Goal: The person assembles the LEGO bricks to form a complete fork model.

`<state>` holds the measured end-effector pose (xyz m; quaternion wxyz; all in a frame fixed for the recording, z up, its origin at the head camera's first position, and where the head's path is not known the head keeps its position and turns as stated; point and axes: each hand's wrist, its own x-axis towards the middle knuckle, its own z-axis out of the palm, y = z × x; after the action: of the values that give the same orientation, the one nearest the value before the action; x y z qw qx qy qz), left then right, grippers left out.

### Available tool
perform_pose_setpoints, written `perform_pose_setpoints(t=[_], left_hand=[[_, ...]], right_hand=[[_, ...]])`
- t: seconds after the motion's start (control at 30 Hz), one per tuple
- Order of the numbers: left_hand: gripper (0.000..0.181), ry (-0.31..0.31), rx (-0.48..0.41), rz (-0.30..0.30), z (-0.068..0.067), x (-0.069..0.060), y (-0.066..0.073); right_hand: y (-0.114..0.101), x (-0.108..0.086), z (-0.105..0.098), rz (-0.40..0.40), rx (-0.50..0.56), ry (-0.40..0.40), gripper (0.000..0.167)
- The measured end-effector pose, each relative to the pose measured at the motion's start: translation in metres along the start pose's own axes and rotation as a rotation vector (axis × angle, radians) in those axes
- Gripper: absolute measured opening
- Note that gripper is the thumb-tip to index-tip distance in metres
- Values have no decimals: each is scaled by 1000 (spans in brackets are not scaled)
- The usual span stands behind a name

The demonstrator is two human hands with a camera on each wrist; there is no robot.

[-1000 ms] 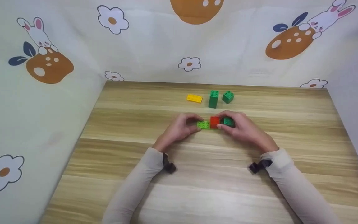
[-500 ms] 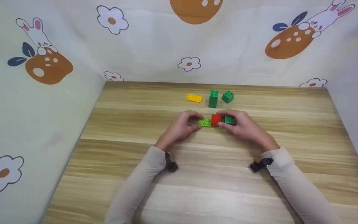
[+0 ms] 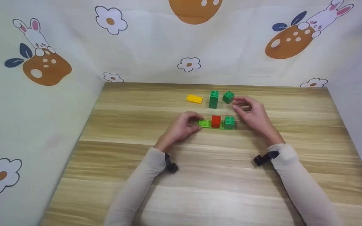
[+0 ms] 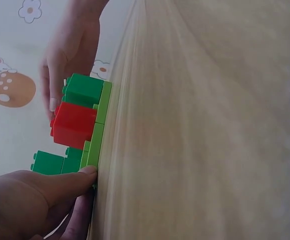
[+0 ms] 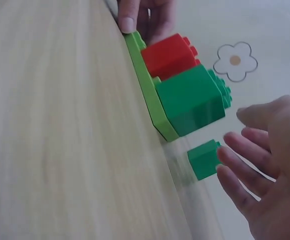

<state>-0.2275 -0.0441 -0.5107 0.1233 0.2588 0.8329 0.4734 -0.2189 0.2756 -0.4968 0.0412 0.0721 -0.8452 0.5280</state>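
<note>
My left hand pinches the left end of a light green studded base between thumb and fingers. A red brick sits on the base's middle, and a green brick sits on its right end. In the left wrist view a seam crosses the base under the red brick. My right hand is behind and right of the base, its fingers spread and holding nothing. Its fingertips are beside a loose green brick; whether they touch it I cannot tell.
Behind the base stand a tall green block and a flat yellow brick. The wooden table meets a patterned cloth at its back and left. Dark wrist cameras are strapped over both sleeves.
My right hand has left the red and green bricks on the base and moved back toward the loose green brick. The left hand keeps its hold, nearly still.
</note>
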Motion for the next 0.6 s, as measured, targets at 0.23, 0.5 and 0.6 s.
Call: perform_pose_setpoints(t=[0.23, 0.5, 0.6], left_hand=[[34, 7, 2, 7, -1, 0, -1], [34, 15, 53, 12, -1, 0, 0], [34, 13, 60, 11, -1, 0, 0]], right_hand=[[11, 16, 2, 55, 24, 91, 43], [11, 32, 10, 114, 6, 105, 51], [11, 36, 12, 126, -10, 108, 52]])
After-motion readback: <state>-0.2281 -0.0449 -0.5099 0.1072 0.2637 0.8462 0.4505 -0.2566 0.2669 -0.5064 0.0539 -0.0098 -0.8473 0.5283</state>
